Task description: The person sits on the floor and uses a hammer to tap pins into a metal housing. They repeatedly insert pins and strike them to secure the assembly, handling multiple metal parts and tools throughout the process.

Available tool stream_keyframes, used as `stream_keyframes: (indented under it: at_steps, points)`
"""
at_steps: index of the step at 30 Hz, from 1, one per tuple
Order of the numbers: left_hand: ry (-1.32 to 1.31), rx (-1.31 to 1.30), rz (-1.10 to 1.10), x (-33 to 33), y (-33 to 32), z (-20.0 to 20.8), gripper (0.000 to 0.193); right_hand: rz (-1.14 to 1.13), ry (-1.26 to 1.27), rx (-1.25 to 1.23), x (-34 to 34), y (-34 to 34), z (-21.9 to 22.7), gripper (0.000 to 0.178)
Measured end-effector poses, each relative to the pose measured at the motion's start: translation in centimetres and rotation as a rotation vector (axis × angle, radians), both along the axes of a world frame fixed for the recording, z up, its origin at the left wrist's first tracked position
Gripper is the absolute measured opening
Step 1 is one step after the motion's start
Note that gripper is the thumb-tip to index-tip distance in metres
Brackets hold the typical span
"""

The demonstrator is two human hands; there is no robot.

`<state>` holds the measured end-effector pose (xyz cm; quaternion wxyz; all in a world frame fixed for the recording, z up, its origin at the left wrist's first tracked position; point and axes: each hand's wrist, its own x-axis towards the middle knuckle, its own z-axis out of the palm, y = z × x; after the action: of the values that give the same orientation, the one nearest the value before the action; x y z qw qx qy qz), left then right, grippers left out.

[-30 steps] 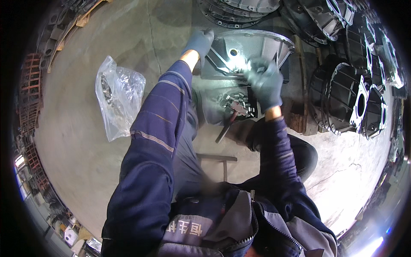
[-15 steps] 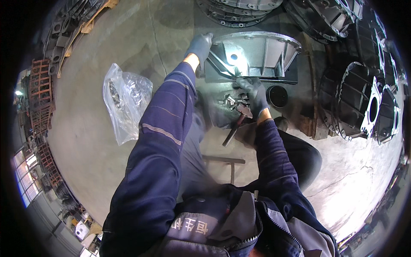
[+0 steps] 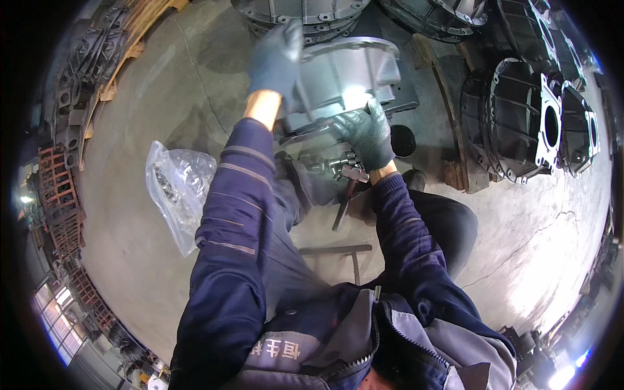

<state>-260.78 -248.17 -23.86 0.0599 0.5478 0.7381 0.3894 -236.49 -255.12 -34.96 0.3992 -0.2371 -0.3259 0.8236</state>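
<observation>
- Clamping the lower edge of one grey metal housing, head view: right hand, dark-gloved, thumb on the housing's face, fingers at the edge
- Left hand, dark-gloved, at the housing's left end; blurred, cannot tell whether its fingers are closed on it
- Housing location: ahead of the person, tilted, between the two hands
- Dark slab, partly hidden behind the housing's right end
- Stacked round housings, directly beyond the held one, crowding its far side
- Black housings, several, standing on edge at right, near a wooden pallet
- Black round cup, just beside the right hand
- Small metal parts, a loose group, on the near side of the housing, partly covered by the right hand
- Hammer, head beside those parts, just under the right wrist
- T-shaped bar, on the floor, nearer the person
- Clear plastic bag, contents unclear, left of the left forearm
- Reddish racks, far left edge
</observation>
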Motion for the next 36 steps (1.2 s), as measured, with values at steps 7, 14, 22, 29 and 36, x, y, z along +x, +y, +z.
stream_keyframes:
  at_steps: [7, 14, 22, 29, 36]
  points:
    - [-0.405, -0.411, 0.045, -1.6, -4.1, -8.5, 0.079, -0.396, -0.043, -0.561, 1.1, -0.9, 0.1, 0.070]
    - [0.130, -0.458, -0.062, 5.8, 2.0, 2.3, 0.077, -0.176, 0.329, -0.531, 1.7, 0.7, 1.5, 0.064]
    - [-0.056, -0.568, -0.056, 2.9, -0.8, 1.4, 0.085, -0.180, 0.388, -0.612, 2.2, 0.5, 1.5, 0.059]
    - [0.037, -0.469, -0.094, 2.3, 1.0, -1.1, 0.073, -0.256, 0.175, -0.649, 2.6, 1.7, -0.7, 0.074]
    - [0.150, -0.378, -0.031, 1.0, 3.5, -1.7, 0.071, -0.282, 0.070, -0.366, 0.8, 2.5, -2.3, 0.049]
